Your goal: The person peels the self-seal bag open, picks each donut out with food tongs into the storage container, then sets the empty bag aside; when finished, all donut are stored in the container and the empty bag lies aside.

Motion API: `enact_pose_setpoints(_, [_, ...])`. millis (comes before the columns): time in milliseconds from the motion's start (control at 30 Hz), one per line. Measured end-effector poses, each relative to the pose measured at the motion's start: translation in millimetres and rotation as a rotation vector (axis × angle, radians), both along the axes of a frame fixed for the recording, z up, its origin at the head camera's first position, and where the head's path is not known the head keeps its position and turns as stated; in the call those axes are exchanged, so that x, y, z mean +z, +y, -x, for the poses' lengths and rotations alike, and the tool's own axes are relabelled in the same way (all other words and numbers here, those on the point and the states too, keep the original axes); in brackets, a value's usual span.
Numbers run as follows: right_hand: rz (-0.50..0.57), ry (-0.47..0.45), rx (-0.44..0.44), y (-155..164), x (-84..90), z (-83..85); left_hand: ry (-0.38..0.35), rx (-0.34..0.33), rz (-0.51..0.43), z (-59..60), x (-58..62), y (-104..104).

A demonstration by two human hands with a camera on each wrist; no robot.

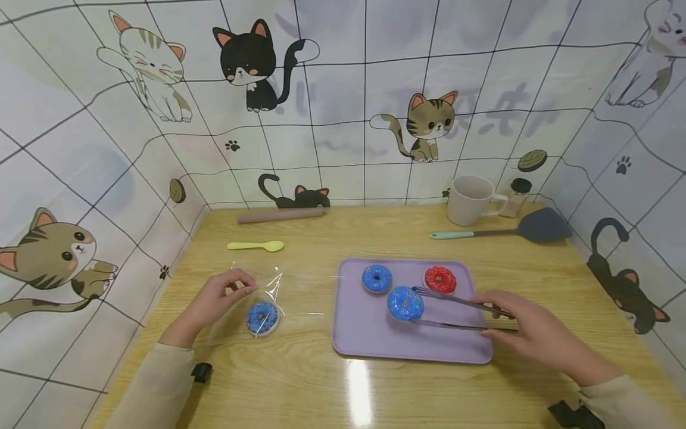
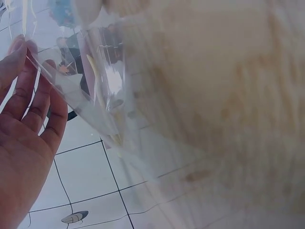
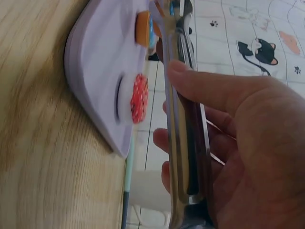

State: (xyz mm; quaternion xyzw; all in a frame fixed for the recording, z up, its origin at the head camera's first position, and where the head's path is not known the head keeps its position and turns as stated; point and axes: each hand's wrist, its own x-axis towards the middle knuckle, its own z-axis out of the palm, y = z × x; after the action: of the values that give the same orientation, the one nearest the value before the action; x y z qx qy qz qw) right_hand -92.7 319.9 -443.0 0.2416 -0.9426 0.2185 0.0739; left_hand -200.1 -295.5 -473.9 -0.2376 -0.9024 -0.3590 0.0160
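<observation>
My left hand (image 1: pixel 222 298) pinches the edge of a clear plastic bag (image 2: pixel 112 76) between thumb and fingertips. Inside or beneath the film lies a blue-iced doughnut (image 1: pixel 262 319) with sprinkles. With my right hand (image 1: pixel 536 330) I grip metal tongs (image 3: pixel 177 148), thumb on one arm and fingers behind. Between the tongs' tips is another blue doughnut (image 1: pixel 405 303), tilted over the purple tray (image 1: pixel 364 342). A second blue doughnut (image 1: pixel 377 279) and a red one (image 1: pixel 440 279) sit toward the tray's far side.
Left of the tray's back edge lies a yellow spoon (image 1: pixel 256 245), with a rolling pin (image 1: pixel 280 215) along the wall. At the back right are a mug (image 1: pixel 469 199), a dark-capped jar (image 1: pixel 516 198) and a spatula (image 1: pixel 543 226). Cat-printed walls enclose the wooden table.
</observation>
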Motion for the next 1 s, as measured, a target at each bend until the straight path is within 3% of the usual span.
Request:
enact_pose_setpoints(400, [0.015, -0.129, 0.006, 47, -1.6, -1.8, -0.005, 0.012, 0.003, -0.1, 1.7, 0])
enact_pose_setpoints(800, [0.063, -0.055, 0.076, 77, -15.5, -1.3, 0.033, -0.004, 0.001, -0.3, 0.3, 0])
enact_pose_setpoints(1000, [0.058, -0.093, 0.075, 81, -18.2, -1.3, 0.04, -0.016, -0.012, 0.1, -2.6, 0])
